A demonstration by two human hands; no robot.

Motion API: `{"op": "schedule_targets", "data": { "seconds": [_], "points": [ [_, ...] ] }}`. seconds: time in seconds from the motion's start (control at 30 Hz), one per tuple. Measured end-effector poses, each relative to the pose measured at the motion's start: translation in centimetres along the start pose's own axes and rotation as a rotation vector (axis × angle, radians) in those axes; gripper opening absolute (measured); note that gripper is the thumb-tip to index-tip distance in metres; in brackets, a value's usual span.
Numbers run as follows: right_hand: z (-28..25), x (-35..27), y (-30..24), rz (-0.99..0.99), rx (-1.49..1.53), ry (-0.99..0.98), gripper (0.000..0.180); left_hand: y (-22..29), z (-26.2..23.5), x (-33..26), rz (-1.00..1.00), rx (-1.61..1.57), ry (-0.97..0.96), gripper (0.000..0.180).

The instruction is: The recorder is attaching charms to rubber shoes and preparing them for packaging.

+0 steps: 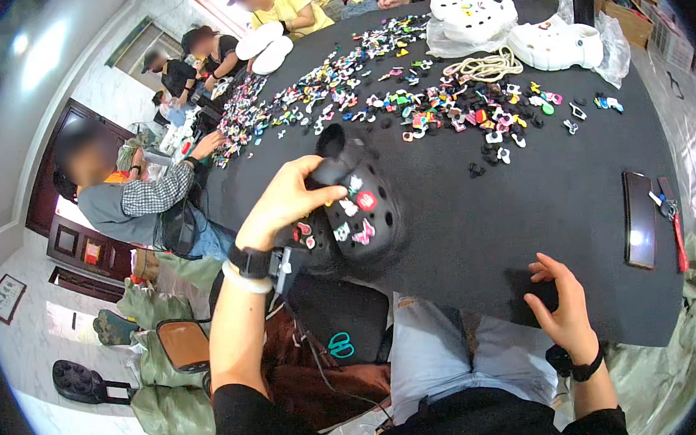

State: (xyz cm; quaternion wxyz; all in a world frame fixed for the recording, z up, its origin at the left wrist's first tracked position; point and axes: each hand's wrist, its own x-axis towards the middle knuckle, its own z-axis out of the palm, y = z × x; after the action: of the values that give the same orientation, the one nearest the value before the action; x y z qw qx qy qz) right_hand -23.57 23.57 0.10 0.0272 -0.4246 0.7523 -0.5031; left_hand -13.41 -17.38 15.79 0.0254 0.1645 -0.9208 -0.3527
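Observation:
My left hand (pixel 287 196) grips a black foam clog (pixel 378 230) by its upper part near the opening, thumb on the outside. Colourful shoe charms (pixel 363 232) sit in the holes of its toe, a round red one among them. A second black clog (pixel 316 255) with charms lies against it on the left, partly hidden by my hand and wrist. Over the table's near edge, my right hand (pixel 563 299) is held with nothing in it, its fingers apart and slightly curled.
Piles of small charms (pixel 471 114) spread over the black table (pixel 479 223). White clogs (pixel 555 44) and a coiled rope (pixel 483 66) lie at the far right. A phone (pixel 639 219) rests near the right edge. Teal scissors (pixel 341 346) lie below the table edge. Other people (pixel 150 196) sit around.

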Motion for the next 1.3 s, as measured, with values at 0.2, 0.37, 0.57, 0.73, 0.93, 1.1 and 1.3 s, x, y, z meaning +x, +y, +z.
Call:
{"op": "schedule_targets", "data": {
  "seconds": [0.2, 0.37, 0.57, 0.73, 0.93, 1.1, 1.3],
  "points": [
    [0.1, -0.3, 0.3, -0.011, -0.057, -0.008, 0.064, -3.9, 0.0, 2.2, -0.065, 0.769, -0.031, 0.053],
    [0.4, -0.1, -0.1, -0.018, -0.031, -0.008, 0.061, -7.8, -5.3, 2.0, -0.064, 0.181, 0.249, 0.064],
    [0.1, 0.2, 0.0, -0.034, -0.077, -0.003, 0.058, -8.3, -5.0, 1.0, -0.021, 0.234, -0.364, 0.074],
    [0.3, 0.6, -0.6, -0.093, -0.137, -0.019, 0.054, -5.9, -4.8, 1.4, -0.224, -0.018, -0.541, 0.089],
    [1.2, 0.4, -1.2, -0.112, -0.241, -0.021, 0.043, -6.1, -3.0, 5.0, -0.374, -0.102, -0.645, 0.048],
    [1.1, 0.6, -1.2, -0.106, -0.231, -0.017, 0.035, -8.8, -2.5, 1.3, -0.485, -0.416, -0.150, 0.049],
    [0.9, 1.2, -1.2, -0.124, -0.273, 0.000, 0.027, -12.2, -7.1, -1.0, -0.488, -1.152, 0.325, 0.053]
  ]
}}
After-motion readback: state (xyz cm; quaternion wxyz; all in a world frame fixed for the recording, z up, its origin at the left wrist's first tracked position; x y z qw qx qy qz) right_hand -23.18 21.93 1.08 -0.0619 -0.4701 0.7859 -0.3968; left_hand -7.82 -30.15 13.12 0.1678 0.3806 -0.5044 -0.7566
